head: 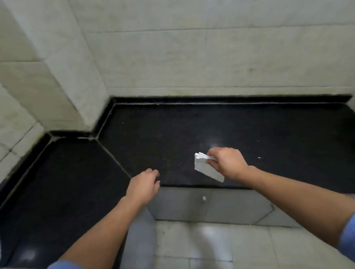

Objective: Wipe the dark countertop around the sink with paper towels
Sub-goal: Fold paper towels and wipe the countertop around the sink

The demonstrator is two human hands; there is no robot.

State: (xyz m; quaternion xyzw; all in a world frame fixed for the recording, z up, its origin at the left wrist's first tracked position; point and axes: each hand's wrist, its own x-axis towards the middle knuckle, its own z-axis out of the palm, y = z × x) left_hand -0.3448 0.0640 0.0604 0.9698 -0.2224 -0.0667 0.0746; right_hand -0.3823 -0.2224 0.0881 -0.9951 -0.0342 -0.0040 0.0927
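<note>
The left hand hovers palm down at the counter's front edge, fingers loosely curled and holding nothing. Just right of it is the folded towel, its long axis slanting from upper left to lower right, over the counter's near edge. The right hand, knuckles up, pinches the towel's upper end between thumb and fingers.

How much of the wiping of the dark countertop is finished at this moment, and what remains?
Done: nothing clearly; the black polished stone countertop shows no wipe marks. In hand: the right hand pinches a folded white paper towel near the front edge; the left hand holds nothing. Left: small white specks lie right of the towel.
</note>
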